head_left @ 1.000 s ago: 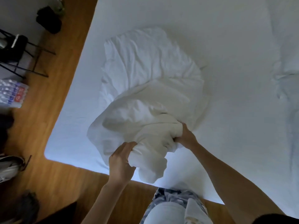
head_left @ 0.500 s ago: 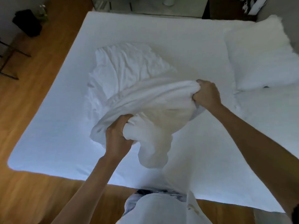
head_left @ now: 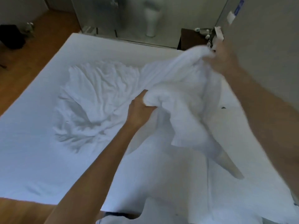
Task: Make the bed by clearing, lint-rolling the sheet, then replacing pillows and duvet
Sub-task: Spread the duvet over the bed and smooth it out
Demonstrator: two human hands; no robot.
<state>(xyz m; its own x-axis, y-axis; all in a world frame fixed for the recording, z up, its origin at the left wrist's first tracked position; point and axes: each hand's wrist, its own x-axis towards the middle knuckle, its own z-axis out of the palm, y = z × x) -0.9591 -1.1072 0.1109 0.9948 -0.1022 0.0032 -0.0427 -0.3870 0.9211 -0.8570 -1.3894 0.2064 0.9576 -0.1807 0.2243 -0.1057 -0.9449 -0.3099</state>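
A crumpled white duvet lies across the middle of the bed's white sheet. My left hand grips a bunched fold of it near the centre. My right hand grips another part and holds it high at the upper right, blurred by motion. Between the two hands the duvet hangs lifted off the sheet, and a loose flap droops down at the right.
Wooden floor runs along the left of the bed, with a black bag in the far left corner. A glass partition and a dark bedside table stand behind the bed's far edge. A wall is at the right.
My right hand has pulled its part of the duvet up and to the right, spreading it out. The left hand keeps its grip. The view has tilted up toward the far edge of the bed.
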